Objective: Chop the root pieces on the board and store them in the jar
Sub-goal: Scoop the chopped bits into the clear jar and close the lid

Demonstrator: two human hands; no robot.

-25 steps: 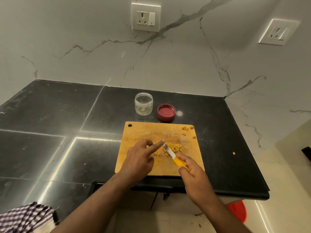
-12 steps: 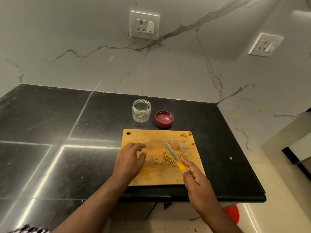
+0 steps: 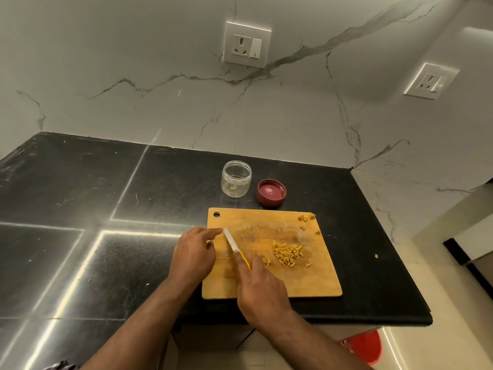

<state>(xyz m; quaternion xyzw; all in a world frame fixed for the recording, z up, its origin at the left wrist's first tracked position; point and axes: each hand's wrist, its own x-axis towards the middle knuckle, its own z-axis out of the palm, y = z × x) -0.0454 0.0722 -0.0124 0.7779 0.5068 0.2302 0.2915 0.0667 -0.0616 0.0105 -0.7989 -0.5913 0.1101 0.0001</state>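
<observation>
At the left of the board [image 3: 266, 287], low in the middle of the frame, our left hand [image 3: 193, 256] rests with its forefinger stretched out toward the tip of the knife [image 3: 233, 243] and the other fingers [image 3: 210, 243] loosely bent; it grips nothing, and whether the forefinger actually touches the blade we cannot tell. Just right of it, our right hand [image 3: 262, 285] is wrapped round the yellow handle, the white blade pointing up and left across the bare wood.

Further right, at the centre of the board, lies the heap of chopped root pieces [image 3: 286, 253], small yellow slivers, with a few strays beside it and a little cluster of chunkier bits [image 3: 306, 217] at the board's upper right corner. We judge them very light, dry enough to scatter, and too small to pick up one by one; gathering them against the flat of the blade or pinching them in small lots looks best.

Above the board, the open jar [image 3: 236, 178] stands upright on the dark tabletop [image 3: 106, 182], nearly empty, its red lid [image 3: 271, 193] lying just to its right. The jar looks light, smooth and narrow-mouthed, so we would take it round the wall and hold it close to the board's edge. One stray piece [image 3: 376, 255] sits on the tabletop at the far right.
</observation>
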